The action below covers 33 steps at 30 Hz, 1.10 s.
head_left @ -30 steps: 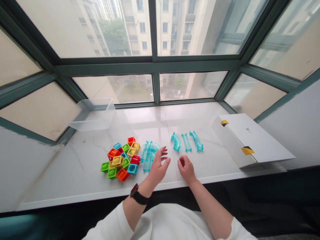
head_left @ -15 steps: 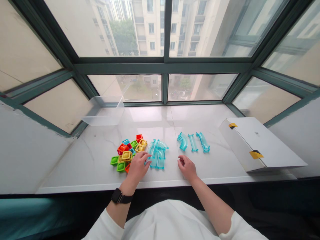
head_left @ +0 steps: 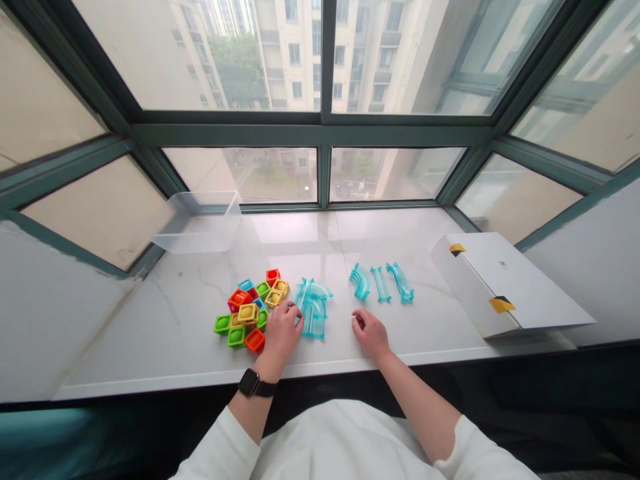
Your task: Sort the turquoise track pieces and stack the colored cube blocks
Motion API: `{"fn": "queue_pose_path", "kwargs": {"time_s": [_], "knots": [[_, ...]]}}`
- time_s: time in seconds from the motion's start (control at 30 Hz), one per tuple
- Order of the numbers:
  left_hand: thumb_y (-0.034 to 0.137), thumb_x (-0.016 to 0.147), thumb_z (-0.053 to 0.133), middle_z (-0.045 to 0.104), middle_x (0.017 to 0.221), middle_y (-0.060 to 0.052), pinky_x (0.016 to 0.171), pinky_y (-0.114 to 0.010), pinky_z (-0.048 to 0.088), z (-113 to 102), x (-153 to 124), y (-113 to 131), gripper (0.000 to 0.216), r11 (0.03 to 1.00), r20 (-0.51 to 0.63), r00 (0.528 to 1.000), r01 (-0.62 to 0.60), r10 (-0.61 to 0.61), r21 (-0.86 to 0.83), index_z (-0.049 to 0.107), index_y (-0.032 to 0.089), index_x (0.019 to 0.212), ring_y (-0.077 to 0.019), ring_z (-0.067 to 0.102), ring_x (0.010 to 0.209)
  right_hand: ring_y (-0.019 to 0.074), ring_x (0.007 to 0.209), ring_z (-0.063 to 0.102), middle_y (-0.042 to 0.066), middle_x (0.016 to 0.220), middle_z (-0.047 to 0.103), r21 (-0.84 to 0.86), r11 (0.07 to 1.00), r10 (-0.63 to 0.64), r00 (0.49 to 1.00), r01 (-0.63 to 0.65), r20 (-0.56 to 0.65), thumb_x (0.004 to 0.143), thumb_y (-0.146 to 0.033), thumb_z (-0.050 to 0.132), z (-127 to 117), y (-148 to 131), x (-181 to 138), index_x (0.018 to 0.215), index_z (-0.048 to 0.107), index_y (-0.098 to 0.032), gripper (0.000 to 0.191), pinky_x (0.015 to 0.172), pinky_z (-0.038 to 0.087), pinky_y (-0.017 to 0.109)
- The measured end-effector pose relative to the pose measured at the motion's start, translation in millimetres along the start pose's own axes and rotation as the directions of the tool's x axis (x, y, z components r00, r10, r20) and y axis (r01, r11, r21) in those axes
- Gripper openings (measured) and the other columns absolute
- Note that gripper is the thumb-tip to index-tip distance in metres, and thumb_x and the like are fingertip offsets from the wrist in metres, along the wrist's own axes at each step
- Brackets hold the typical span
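Note:
My left hand (head_left: 283,331) is at the left edge of a cluster of translucent blue track pieces (head_left: 315,323), its bent fingers closed on the edge of a blue track piece. The fingers partly cover that edge. Just left of this hand lies a pile of red, yellow, green and blue cube blocks (head_left: 248,314). My right hand (head_left: 371,333) rests on the white counter with its fingers curled in and nothing visible in them. Beyond it lie a curved blue track (head_left: 361,283), a narrow straight track (head_left: 381,285) and a wavy track (head_left: 401,283), apart from one another.
A clear plastic bin (head_left: 203,230) stands at the back left, by the window. On the right sits a white box (head_left: 520,283) with black-and-yellow tape tabs. The white counter (head_left: 165,347) ends in a front edge close to my body.
The view has shifted slightly. My left hand has moved a little right, against the blue track cluster, uncovering a red-orange block. My right hand stays curled in about the same place.

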<state>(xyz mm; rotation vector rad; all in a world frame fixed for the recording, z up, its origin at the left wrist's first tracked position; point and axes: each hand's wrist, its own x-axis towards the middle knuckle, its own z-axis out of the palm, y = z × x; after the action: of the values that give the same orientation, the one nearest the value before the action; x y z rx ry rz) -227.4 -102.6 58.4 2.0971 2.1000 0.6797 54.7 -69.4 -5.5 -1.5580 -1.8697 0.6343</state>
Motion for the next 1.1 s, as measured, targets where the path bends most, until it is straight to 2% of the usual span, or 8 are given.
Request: {"fn": "queue_pose_path", "kwargs": {"time_s": [0.13, 0.33, 0.47, 0.57, 0.67, 0.9, 1.1], "knots": [[0.024, 0.091, 0.066, 0.065, 0.114, -0.011, 0.089, -0.041, 0.051, 1, 0, 1, 0.004, 0.998, -0.029, 1.000, 0.002, -0.004, -0.055, 0.066, 0.021, 0.088, -0.0273, 0.064, 0.099, 0.0194, 0.077, 0.070, 0.002, 0.089, 0.076, -0.003, 1.000, 0.004, 1.000, -0.004, -0.001, 0.093, -0.030, 0.053, 0, 0, 0, 0.103, 0.070, -0.025, 0.021, 0.073, 0.049, 0.030], [0.034, 0.091, 0.068, 0.061, 0.106, -0.013, 0.084, -0.043, 0.051, 3, 7, 2, 0.019, 0.992, -0.010, 0.996, 0.090, -0.091, -0.092, 0.061, 0.021, 0.102, -0.0315, 0.064, 0.094, 0.0200, 0.078, 0.070, 0.003, 0.090, 0.076, 0.002, 1.000, 0.005, 1.000, -0.005, -0.008, 0.093, -0.030, 0.052, 1, 0, 0, 0.102, 0.070, -0.025, 0.020, 0.074, 0.050, 0.031], [0.035, 0.089, 0.070, 0.062, 0.107, -0.015, 0.086, -0.045, 0.052, 5, 12, 3, 0.027, 0.991, 0.039, 0.991, 0.126, -0.125, -0.036, 0.059, 0.019, 0.108, -0.0351, 0.064, 0.099, 0.0200, 0.076, 0.069, 0.003, 0.088, 0.076, 0.014, 1.000, 0.004, 1.000, -0.004, -0.009, 0.094, -0.030, 0.052, 1, 0, 0, 0.102, 0.070, -0.025, 0.020, 0.074, 0.050, 0.031], [0.038, 0.088, 0.071, 0.064, 0.104, -0.014, 0.087, -0.043, 0.052, 5, 14, 4, 0.031, 0.990, 0.057, 0.988, 0.140, -0.142, 0.028, 0.058, 0.019, 0.109, -0.0344, 0.066, 0.099, 0.0202, 0.077, 0.069, 0.003, 0.088, 0.076, 0.016, 1.000, 0.004, 1.000, -0.004, -0.009, 0.094, -0.030, 0.052, 1, 0, 0, 0.101, 0.070, -0.025, 0.021, 0.074, 0.050, 0.031], [0.037, 0.089, 0.068, 0.066, 0.103, -0.014, 0.088, -0.042, 0.052, 1, 16, 6, 0.029, 0.988, 0.084, 0.984, 0.154, -0.155, 0.017, 0.058, 0.019, 0.109, -0.0330, 0.067, 0.099, 0.0206, 0.078, 0.069, 0.003, 0.089, 0.076, 0.025, 1.000, 0.011, 1.000, -0.011, -0.010, 0.095, -0.030, 0.051, 0, 0, 0, 0.101, 0.070, -0.025, 0.021, 0.074, 0.049, 0.031], [0.047, 0.093, 0.059, 0.067, 0.104, -0.012, 0.084, -0.041, 0.052, -15, 21, 1, 0.033, 0.910, 0.194, 0.938, 0.331, -0.288, -0.248, 0.059, 0.019, 0.112, -0.0291, 0.067, 0.094, 0.0207, 0.076, 0.069, 0.003, 0.087, 0.075, 0.040, 0.999, 0.010, 1.000, -0.010, -0.011, 0.095, -0.031, 0.051, 0, -2, 1, 0.100, 0.070, -0.025, 0.020, 0.074, 0.048, 0.031], [0.051, 0.092, 0.059, 0.071, 0.094, -0.008, 0.078, -0.037, 0.052, -11, 23, -12, 0.034, 0.703, 0.300, 0.865, 0.501, -0.401, -0.504, 0.061, 0.020, 0.106, -0.0254, 0.069, 0.086, 0.0210, 0.076, 0.069, 0.003, 0.087, 0.076, 0.039, 0.999, 0.004, 1.000, -0.003, -0.017, 0.095, -0.031, 0.051, -1, -3, 1, 0.099, 0.071, -0.025, 0.022, 0.073, 0.049, 0.031]]}}
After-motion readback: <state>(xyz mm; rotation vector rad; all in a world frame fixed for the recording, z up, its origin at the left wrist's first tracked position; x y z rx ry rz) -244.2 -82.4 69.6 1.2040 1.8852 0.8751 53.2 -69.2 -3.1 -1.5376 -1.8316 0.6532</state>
